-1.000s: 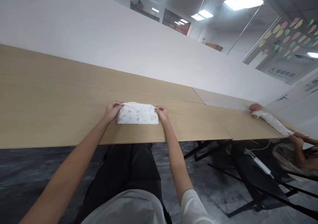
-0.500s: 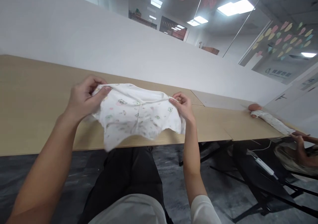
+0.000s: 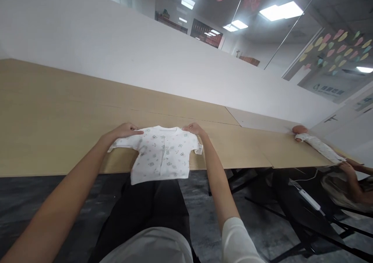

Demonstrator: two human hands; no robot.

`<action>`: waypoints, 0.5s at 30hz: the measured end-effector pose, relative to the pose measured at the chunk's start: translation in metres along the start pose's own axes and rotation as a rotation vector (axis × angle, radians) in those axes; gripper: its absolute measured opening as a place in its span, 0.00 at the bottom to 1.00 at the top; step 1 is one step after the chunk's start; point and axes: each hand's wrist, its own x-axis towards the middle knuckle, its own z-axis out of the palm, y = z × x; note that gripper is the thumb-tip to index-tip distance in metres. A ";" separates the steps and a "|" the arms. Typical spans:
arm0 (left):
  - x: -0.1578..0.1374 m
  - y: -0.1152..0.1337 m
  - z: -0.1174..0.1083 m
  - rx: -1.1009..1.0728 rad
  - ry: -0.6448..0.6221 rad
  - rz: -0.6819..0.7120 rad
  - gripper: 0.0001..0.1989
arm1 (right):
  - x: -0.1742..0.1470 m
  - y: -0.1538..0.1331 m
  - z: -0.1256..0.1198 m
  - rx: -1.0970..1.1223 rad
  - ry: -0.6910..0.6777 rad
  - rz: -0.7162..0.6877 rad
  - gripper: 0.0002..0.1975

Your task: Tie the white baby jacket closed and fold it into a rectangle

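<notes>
A small white baby shirt [image 3: 163, 150] with a faint animal print lies spread on the wooden table [image 3: 58, 138], neckline toward the wall. Its bottom hem hangs over the table's front edge. At the shirt's left shoulder, as I look at it, my left hand [image 3: 128, 130] pinches the cloth between thumb and fingers. The other shoulder is gripped by my right hand [image 3: 194, 129]. Both short sleeves stick out sideways beneath my wrists, and a front seam or placket runs down the middle.
Farther right on the table lies a doll [image 3: 317, 144] in printed white clothes, with another person's hand [image 3: 348, 169] at its lower end. Black folding chairs [image 3: 303, 216] stand below, one bearing a white power strip [image 3: 309, 199]. A white wall [image 3: 145, 68] borders the far side.
The shirt has come down from the air onto the table and now lies spread out, where before it was bunched and hanging between my hands. Both hands have lowered with it.
</notes>
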 end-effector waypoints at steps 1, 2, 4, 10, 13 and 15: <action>0.001 -0.009 0.001 0.025 -0.054 0.005 0.23 | 0.001 0.005 -0.002 0.015 -0.069 0.001 0.15; 0.002 -0.017 0.000 0.048 -0.107 0.005 0.22 | 0.002 0.009 -0.005 0.031 -0.156 0.002 0.12; 0.001 -0.031 -0.002 0.069 -0.071 -0.015 0.20 | 0.002 0.017 -0.012 0.034 -0.295 0.007 0.11; -0.003 -0.045 -0.009 0.229 0.033 -0.142 0.22 | 0.000 0.033 -0.025 -0.212 -0.272 0.127 0.15; -0.007 -0.041 -0.010 0.332 0.132 -0.191 0.24 | 0.001 0.033 -0.021 -0.521 -0.035 0.177 0.13; -0.009 -0.032 -0.007 0.438 0.297 -0.177 0.20 | 0.002 0.028 -0.014 -0.738 0.109 0.166 0.13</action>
